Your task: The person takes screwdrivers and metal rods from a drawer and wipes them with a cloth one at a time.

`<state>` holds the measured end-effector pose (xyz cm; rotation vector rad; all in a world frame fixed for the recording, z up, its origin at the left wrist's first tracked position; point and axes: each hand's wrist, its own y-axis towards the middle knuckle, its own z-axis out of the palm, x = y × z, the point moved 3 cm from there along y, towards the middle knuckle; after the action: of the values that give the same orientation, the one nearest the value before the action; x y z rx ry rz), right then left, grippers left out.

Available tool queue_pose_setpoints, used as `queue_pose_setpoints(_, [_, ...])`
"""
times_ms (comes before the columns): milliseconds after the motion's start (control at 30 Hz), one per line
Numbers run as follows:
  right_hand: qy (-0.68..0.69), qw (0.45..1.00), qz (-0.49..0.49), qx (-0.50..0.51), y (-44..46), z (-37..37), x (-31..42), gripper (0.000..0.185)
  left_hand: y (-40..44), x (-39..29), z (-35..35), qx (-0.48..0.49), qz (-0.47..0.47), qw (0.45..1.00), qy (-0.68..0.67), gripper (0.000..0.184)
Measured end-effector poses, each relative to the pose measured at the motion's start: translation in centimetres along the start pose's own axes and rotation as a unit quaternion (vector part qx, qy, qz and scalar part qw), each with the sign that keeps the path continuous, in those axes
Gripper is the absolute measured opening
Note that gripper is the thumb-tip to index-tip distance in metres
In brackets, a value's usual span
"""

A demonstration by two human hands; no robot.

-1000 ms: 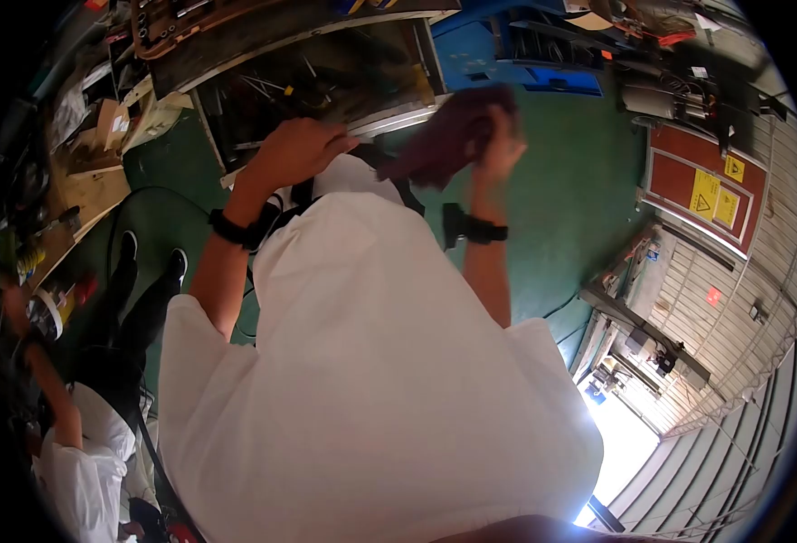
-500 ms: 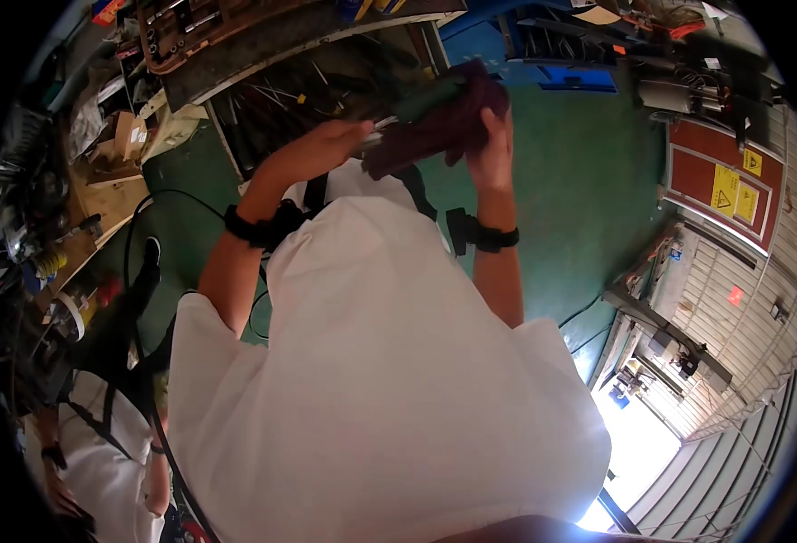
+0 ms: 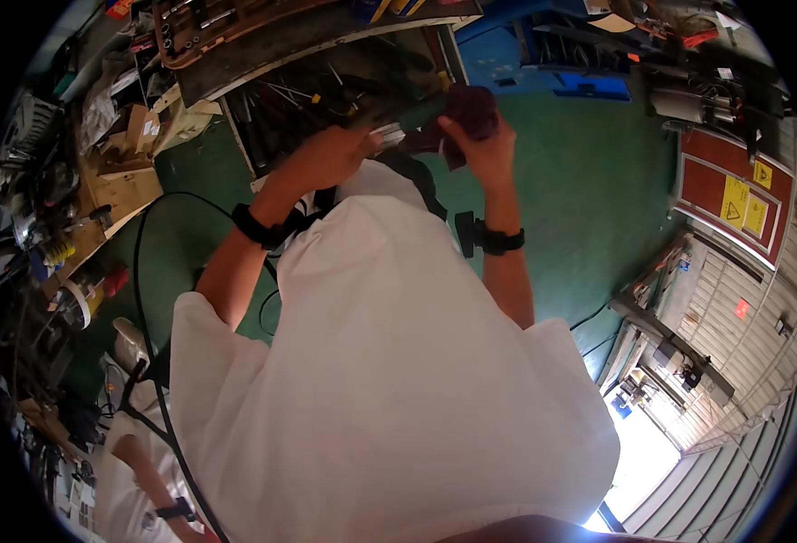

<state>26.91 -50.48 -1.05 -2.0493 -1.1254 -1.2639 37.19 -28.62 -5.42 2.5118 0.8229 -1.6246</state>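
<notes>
My left hand [image 3: 333, 156] is closed around a silvery metal tool [image 3: 388, 136], whose exact kind is too blurred to tell. Its bright end points toward my other hand. A bunched dark maroon cloth [image 3: 473, 110] is gripped in my right hand [image 3: 487, 154], with the thumb pressed over it. Part of the cloth hangs toward the metal piece; whether they touch is unclear. Both hands are in front of an open drawer [image 3: 244, 136] that holds several screwdrivers and other hand tools [image 3: 294, 95].
Above the drawer, a bench carries an open brown socket case [image 3: 177, 54]. Cluttered shelves with a cardboard box [image 3: 132, 131] line the left. A black cable [image 3: 138, 262] loops beside me. Another person's arm [image 3: 150, 475] shows at lower left. A blue cabinet [image 3: 493, 63] stands beyond the drawer.
The cloth has gone from spread out to bunched up in my right hand. My left hand has shifted slightly right, still holding the metal tool. The other person at lower left has changed position.
</notes>
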Motion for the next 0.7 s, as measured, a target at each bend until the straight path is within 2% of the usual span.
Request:
queue_pose_setpoints(67, [-0.041, 0.998, -0.017, -0.032, 0.1, -0.2, -0.5, 0.034, 0.2, 0.8, -0.6, -0.001, -0.010, 1.000, 0.019, 0.039])
queue_pose_setpoints(133, [-0.064, 0.991, -0.038, -0.113, 0.5, -1.2, -1.5, 0.027, 0.3, 2.3, -1.1, -0.066, -0.059, 0.994, 0.067, 0.045])
queue_pose_setpoints(167, [-0.065, 0.991, -0.036, -0.112, 0.9, -1.7, -2.0, 0.027, 0.3, 3.3, -1.2, -0.065, -0.059, 0.994, 0.065, 0.045])
queue_pose_setpoints(233, [0.023, 0.994, 0.001, -0.106, 1.7, -2.8, -3.1, 0.031, 0.1, 6.5, -2.0, -0.081, -0.133, 0.982, 0.104, 0.052])
queue_pose_setpoints(267, [0.022, 0.994, 0.002, -0.107, 1.5, -3.3, -3.4, 0.031, -0.4, 8.2, -2.1, -0.122, -0.140, 0.978, 0.094, 0.050])
queue_pose_setpoints(333, [-0.115, 0.993, -0.010, -0.034, 1.0, -3.4, -4.4, 0.042, -1.1, 12.0, -2.1, -0.158, -0.175, 0.966, 0.102, 0.050])
queue_pose_setpoints(400, [-0.146, 0.989, 0.029, 0.009, 0.1, -3.3, -7.1, 0.046, -2.2, 15.4, -2.3, -0.195, -0.215, 0.951, 0.109, 0.049])
queue_pose_setpoints(467, [-0.173, 0.981, 0.067, 0.053, -0.9, -2.2, -10.5, 0.052, -3.5, 18.4, -2.7, -0.217, -0.297, 0.925, 0.100, 0.049])
queue_pose_setpoints(533, [-0.192, 0.979, -0.010, 0.075, -1.2, -0.8, -12.7, 0.059, -4.8, 20.7, -2.8, -0.202, -0.309, 0.922, 0.119, 0.049])
queue_pose_setpoints(700, [-0.183, 0.974, 0.002, 0.136, -0.8, 3.4, -15.4, 0.062, -5.5, 21.8, -1.5, -0.137, -0.316, 0.927, 0.150, 0.047])
